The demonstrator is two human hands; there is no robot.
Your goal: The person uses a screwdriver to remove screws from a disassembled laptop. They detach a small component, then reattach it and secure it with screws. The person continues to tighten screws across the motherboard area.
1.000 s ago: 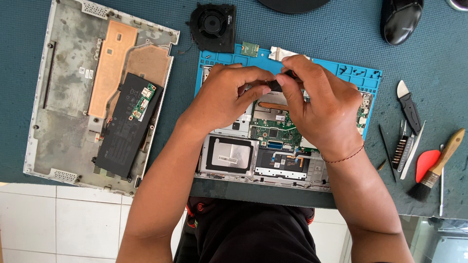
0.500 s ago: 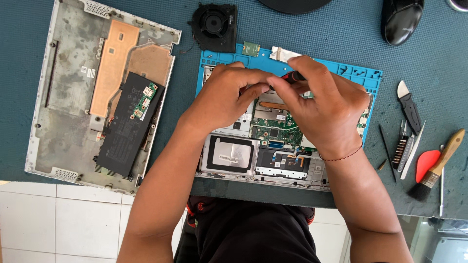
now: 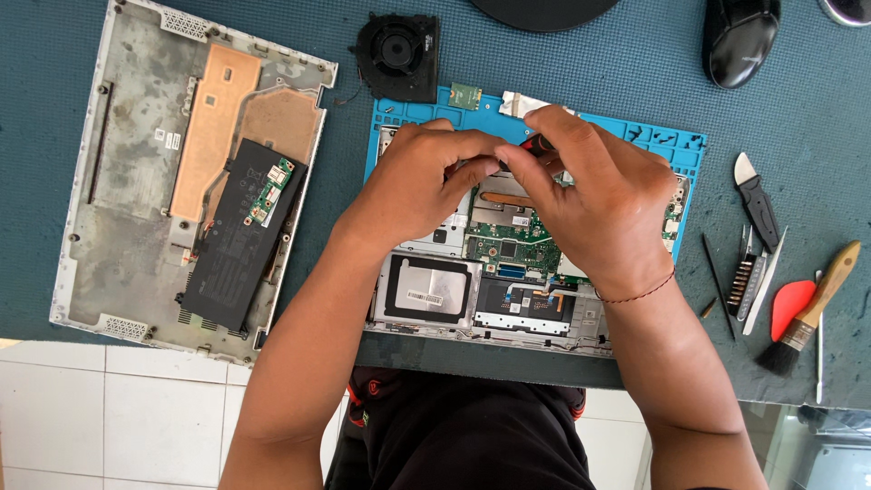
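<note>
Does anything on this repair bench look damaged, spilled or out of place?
Nothing looks spilled or broken. The black cooling fan lies loose on the green mat, above the opened grey laptop base on which both hands work; that fits a teardown.

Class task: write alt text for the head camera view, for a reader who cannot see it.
Two hands, left hand and right hand, meet over an opened laptop on a blue mat, pinching a small dark part. A detached bottom cover, a fan and a brush lie nearby.
</note>
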